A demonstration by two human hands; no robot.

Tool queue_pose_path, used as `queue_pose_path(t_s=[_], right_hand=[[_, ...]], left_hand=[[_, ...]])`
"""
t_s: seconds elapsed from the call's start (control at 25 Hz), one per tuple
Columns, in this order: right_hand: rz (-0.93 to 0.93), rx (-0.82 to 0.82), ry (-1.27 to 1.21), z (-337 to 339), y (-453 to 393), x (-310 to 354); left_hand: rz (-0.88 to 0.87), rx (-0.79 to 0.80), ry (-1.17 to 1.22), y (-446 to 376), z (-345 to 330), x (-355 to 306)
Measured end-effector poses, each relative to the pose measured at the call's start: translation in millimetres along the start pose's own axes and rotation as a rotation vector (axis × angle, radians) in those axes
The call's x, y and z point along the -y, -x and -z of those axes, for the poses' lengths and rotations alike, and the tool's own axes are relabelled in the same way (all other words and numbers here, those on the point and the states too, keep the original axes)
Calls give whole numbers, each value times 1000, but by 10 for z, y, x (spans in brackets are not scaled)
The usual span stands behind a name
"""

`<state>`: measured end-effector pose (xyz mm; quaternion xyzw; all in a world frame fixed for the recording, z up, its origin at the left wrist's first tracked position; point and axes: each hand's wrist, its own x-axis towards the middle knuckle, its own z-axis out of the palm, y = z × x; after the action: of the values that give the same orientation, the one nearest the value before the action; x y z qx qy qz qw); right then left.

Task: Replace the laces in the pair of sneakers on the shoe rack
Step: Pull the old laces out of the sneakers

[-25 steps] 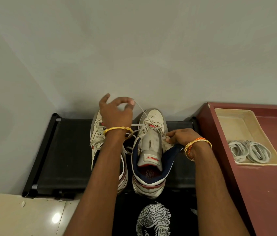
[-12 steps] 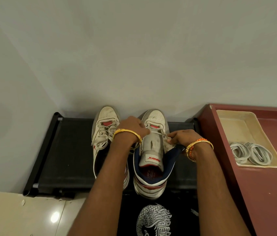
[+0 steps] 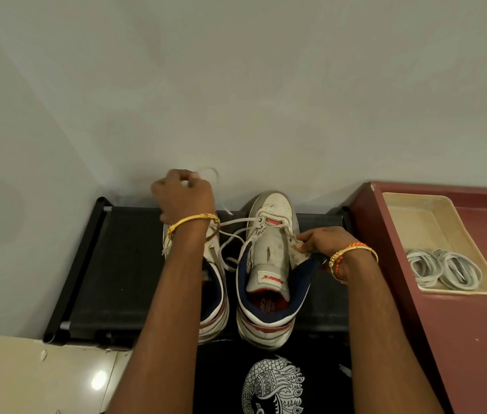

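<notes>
Standing beside a low black shoe rack (image 3: 116,264) set against a pale wall, a person leans over a pair of white sneakers with navy lining and red trim. Both shoes sit side by side on the rack's top shelf, toes toward the wall.

The left hand (image 3: 184,194) is raised above the toe of the left sneaker (image 3: 213,294), which is largely hidden under the forearm. Its fingers are curled around a worn white lace (image 3: 236,227); that lace runs from the fist down to the lowest eyelets of the right sneaker (image 3: 269,264), with slack looping loosely in the gap between the two shoes. A gold bangle (image 3: 191,220) circles that wrist.

The right hand (image 3: 323,242) rests at the right sneaker's outer side, fingertips pinching the eyelet flap beside the tongue. The tongue stands up and shows a red-lettered label. Gold and orange bangles (image 3: 352,253) sit on this wrist.

To the right stands a maroon cabinet top (image 3: 475,339), just beside the rack. On it lies a shallow cream tray (image 3: 415,222) holding coiled white replacement laces (image 3: 442,267) at its near end, well apart from both hands.

Below, the person's black shirt with a white printed design (image 3: 272,383) fills the bottom edge, and glossy cream floor tiles (image 3: 27,377) show at the lower left.
</notes>
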<state>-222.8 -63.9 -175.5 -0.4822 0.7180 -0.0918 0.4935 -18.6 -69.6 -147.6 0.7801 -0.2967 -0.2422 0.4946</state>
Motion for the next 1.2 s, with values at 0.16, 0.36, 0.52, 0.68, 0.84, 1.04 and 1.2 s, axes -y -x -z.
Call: queue_pose_path(t_s=[0.16,0.36,0.52,0.68,0.84,1.04,1.2], right_hand=[[16,-161,-170,-108,-57,19],[338,-261,50,-263,-94,180],[348,-238,383,-415,-118,274],[279,-275,463,-500,-145,314],[269,-349,318,-525,-196,289],[94,-634,-211,-285,-228,46],[-121,-540,-457,-209,-335,-119]], left_hand=[[134,-150,-14,-68,199,2],[-54,538,-386,225,-15,59],[-208,820,-698,507,-259,249],[-274,604,-831,529,-296,380],[-280,535,-787,516,-249,362],[-194,497,-788,561,-216,334],[-151,508,-784,580,-221,308]])
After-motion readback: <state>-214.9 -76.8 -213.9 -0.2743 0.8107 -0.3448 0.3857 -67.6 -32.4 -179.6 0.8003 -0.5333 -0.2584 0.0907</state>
